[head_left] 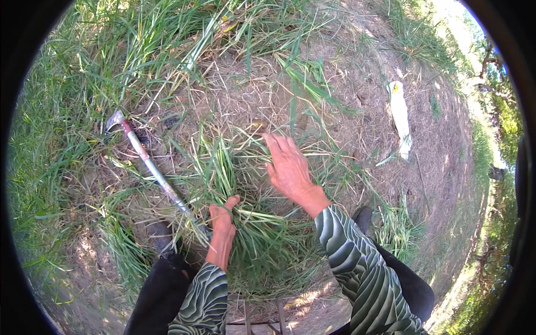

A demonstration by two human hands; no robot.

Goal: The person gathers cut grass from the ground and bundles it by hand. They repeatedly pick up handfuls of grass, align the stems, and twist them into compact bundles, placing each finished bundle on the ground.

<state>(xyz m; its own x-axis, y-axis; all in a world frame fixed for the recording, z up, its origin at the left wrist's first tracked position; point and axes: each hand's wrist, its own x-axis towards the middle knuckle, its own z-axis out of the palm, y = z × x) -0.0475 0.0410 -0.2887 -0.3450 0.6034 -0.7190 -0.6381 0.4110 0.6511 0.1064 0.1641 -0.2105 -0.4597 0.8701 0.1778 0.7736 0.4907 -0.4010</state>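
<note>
In the head view my left hand [222, 220] is wrapped round a bundle of long green grass [220, 173], low in the middle, with loose blades fanning out to the right of it. My right hand [287, 170] is above and right of it, palm down with fingers extended, over scattered grass stems. To the left lies a tool with a long pale shaft [151, 164], a red band and a metal blade [116, 120] at its top end; its lower end is partly covered by grass.
Tall grass [67, 95] borders the left and top. A long white object [400, 117] lies on the dry ground [430, 184] at right. My dark-clad legs and shoes flank the grass. Bars [262, 321] show at the lower edge, and trees line the far right.
</note>
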